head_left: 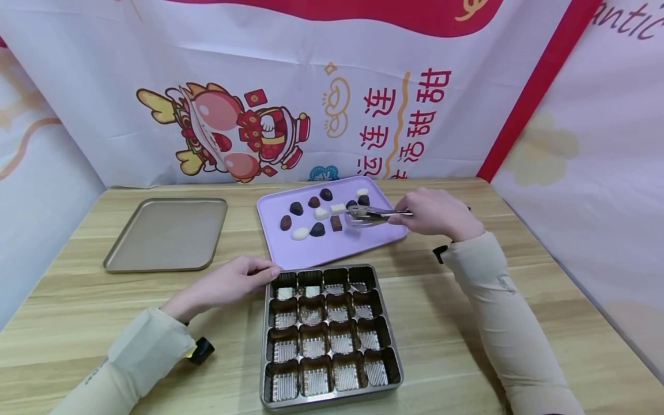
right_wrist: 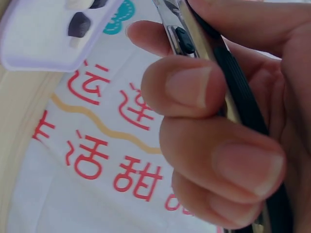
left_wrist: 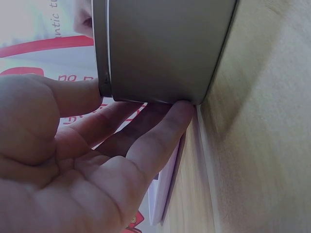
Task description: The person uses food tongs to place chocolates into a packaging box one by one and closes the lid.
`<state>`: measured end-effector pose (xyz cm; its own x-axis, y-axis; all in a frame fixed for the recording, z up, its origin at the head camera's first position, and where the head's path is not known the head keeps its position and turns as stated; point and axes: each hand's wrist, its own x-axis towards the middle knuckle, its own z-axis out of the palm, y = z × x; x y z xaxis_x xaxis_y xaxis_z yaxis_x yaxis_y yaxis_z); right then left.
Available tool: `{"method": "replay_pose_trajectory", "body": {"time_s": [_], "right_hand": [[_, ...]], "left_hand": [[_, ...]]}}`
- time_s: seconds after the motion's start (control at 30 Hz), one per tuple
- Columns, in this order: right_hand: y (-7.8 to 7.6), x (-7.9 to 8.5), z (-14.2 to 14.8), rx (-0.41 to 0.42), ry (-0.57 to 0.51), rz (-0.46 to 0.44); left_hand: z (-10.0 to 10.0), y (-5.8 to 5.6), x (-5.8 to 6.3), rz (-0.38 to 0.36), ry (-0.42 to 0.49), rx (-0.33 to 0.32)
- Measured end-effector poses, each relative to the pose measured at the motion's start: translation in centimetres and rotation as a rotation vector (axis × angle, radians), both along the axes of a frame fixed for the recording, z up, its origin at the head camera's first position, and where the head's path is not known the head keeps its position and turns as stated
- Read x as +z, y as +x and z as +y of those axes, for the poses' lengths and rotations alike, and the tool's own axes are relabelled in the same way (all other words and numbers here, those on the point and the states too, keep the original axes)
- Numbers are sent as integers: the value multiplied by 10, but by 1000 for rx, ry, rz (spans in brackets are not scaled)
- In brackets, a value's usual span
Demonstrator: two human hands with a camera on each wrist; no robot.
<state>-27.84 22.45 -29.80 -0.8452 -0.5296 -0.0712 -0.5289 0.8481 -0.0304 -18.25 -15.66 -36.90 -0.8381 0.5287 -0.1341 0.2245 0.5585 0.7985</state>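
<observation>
My left hand (head_left: 233,280) holds the back left corner of a square metal tin (head_left: 266,369). In the left wrist view, its thumb lies at the rim and a fingertip touches lower on the wall. The tin has a brown plastic insert with rows of compartments. White pieces (head_left: 285,294) sit in two back-row compartments at the left. My right hand (head_left: 433,212) grips metal tongs (head_left: 376,215) with dark handles. The tongs' ends are over a lilac tray (head_left: 290,253), beside a white rectangular chocolate (head_left: 338,208) and a brown rectangular chocolate (head_left: 336,223).
Several dark and white chocolates lie spread on the lilac tray, among them a white oval one (head_left: 300,233). A flat gold-brown tray (head_left: 168,233) rests at the left of the wooden table (head_left: 446,357). A printed cloth (head_left: 290,52) hangs behind the table.
</observation>
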Motion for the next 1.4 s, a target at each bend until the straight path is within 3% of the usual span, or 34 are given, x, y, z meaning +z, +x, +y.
{"method": "replay_pose_trajectory", "body": {"time_s": [0.2,0.5,0.77,0.87,1.13,1.4], "right_hand": [[18,14,-5,70,-45,33],[61,36,-18,224,-58,136],[83,45,-25,376,-93,43],[86,46,-26,391,-83,23],[83,43,-25,325,-43,-7],[79,40,-29,332,-35,-43]], "left_hand": [[0,0,-1,-2,-12,8],[1,-2,-1,-2,-8,4],[1,-4,-1,-1,7,-9],[1,-4,-1,5,7,-11],[2,-2,-1,-4,9,-8],[2,-1,-1,-14,27,-17]]}}
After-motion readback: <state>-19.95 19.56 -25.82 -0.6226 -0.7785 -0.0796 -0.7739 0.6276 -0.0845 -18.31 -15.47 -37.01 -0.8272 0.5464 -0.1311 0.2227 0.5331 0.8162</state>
